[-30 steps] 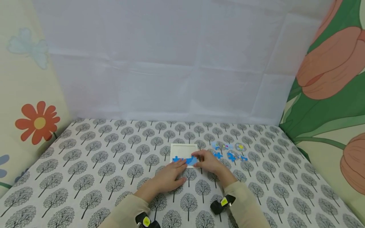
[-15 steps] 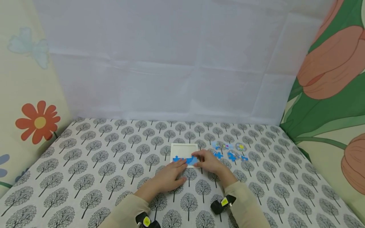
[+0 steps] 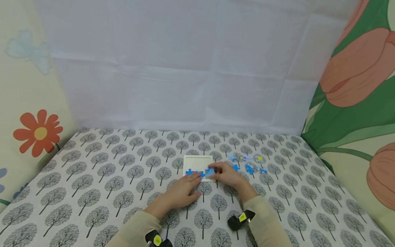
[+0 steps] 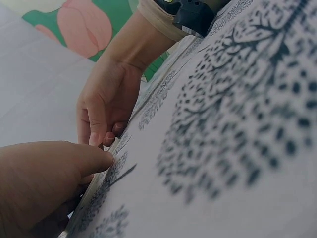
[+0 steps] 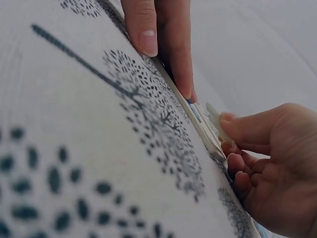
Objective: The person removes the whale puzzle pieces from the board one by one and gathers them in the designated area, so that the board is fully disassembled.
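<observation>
A small white puzzle tray [image 3: 198, 160] lies on the tablecloth, with blue jigsaw pieces [image 3: 193, 173] along its near side. My left hand [image 3: 182, 190] rests with extended fingers on the tray's near left edge and on those pieces. At the near right corner my right hand [image 3: 228, 175] pinches a light-blue jigsaw piece [image 3: 209, 172] between thumb and fingers. The right wrist view shows this jigsaw piece [image 5: 218, 124] tilted up from the tray's edge [image 5: 210, 144]. In the left wrist view my right hand [image 4: 111, 99] hides the piece.
Several loose jigsaw pieces [image 3: 249, 168] in blue lie right of the tray, just beyond my right hand, one with a yellow flower [image 3: 260, 159]. A white tablecloth [image 3: 123, 171] printed with trees covers the table. A white sheet [image 3: 185, 68] hangs at the back.
The light-blue piece at the right has tilted up and separated from its neighbours in my right hand's pinch. My left hand has stayed in place. The head view has shifted very slightly.
</observation>
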Available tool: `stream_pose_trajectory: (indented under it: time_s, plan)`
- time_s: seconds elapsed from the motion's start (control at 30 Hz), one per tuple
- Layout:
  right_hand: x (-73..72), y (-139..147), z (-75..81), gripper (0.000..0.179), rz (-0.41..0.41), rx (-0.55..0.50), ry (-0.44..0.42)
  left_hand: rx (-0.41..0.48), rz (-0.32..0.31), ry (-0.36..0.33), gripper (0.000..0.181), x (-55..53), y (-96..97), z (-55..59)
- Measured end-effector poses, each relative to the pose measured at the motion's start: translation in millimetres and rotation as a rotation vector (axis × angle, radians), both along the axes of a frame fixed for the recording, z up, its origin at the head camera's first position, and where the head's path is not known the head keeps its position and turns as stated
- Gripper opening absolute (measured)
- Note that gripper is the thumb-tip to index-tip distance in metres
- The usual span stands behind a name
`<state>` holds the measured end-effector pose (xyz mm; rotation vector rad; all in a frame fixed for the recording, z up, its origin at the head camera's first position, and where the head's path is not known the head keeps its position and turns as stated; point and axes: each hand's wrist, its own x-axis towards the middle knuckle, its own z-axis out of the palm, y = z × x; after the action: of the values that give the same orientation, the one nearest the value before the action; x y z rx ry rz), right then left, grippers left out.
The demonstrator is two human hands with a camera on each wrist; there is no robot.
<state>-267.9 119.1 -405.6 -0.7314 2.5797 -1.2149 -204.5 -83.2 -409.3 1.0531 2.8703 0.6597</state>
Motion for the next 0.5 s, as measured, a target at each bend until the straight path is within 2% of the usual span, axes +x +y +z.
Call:
stream_pose_trajectory:
  time_s: [0.17,0.37,0.5]
  plan:
    - [1.3,-1.4,2.8,0.036,-0.006,-0.031,-0.041,0.0,0.001,-0.001,0.053,-0.4,-0.4,-0.4]
    - [-1.4,-0.6,2.1,0.035,-0.053,-0.073,-0.095,-0.01,0.0,0.002,0.053,-1.0,-0.4,-1.2]
    - [-3.3,0.9,4.1,0.036,-0.052,-0.085,-0.077,-0.017,0.002,-0.001,0.053,-1.3,-0.5,-1.3]
